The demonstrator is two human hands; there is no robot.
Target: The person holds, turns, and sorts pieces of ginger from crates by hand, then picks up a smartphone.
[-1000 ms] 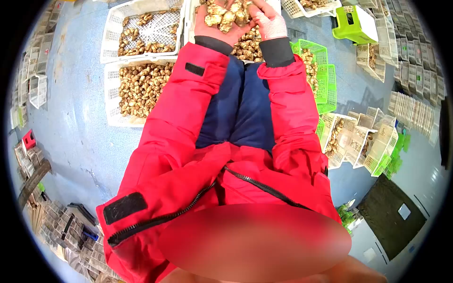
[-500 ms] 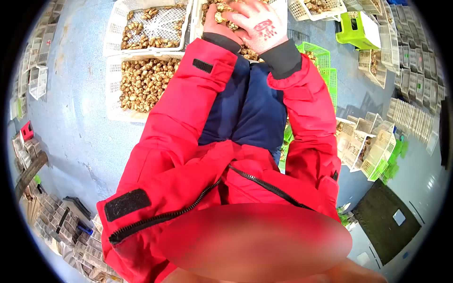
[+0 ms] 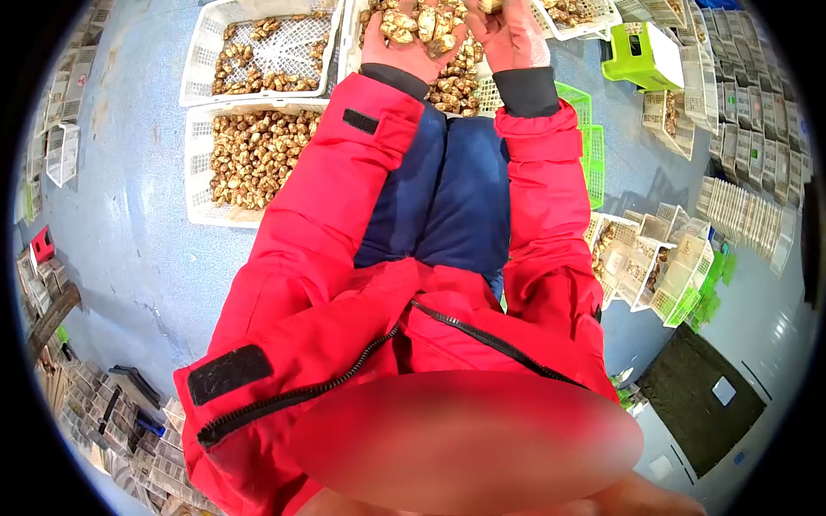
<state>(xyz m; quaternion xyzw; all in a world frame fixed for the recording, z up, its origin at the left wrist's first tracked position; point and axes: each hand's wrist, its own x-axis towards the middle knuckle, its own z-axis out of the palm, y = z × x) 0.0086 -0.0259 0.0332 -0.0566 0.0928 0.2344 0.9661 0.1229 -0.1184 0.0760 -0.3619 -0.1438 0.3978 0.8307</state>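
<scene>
My left hand (image 3: 397, 58) is cupped palm up over a white crate (image 3: 351, 43) between my knees and the top edge. Several knobbly brown-and-cream pieces (image 3: 428, 24) rest in its palm and fingers; I cannot tell their kind. To the right, my right hand (image 3: 514, 41) has its fingers curled, with one pale piece (image 3: 490, 5) at the fingertips, partly cut off by the top edge. More such pieces (image 3: 456, 90) lie in the crate below and between my hands.
Left of my legs, a white crate (image 3: 196, 168) is full of smaller brown pieces, and another crate (image 3: 191, 69) behind it is partly filled. Green baskets (image 3: 594, 163) stand by my right leg. Farther right are a lime-green stool (image 3: 626, 58) and piled white baskets (image 3: 688, 267).
My hands have moved apart. The left has turned palm up with pieces in it. The right has shifted right and curled at a single piece.
</scene>
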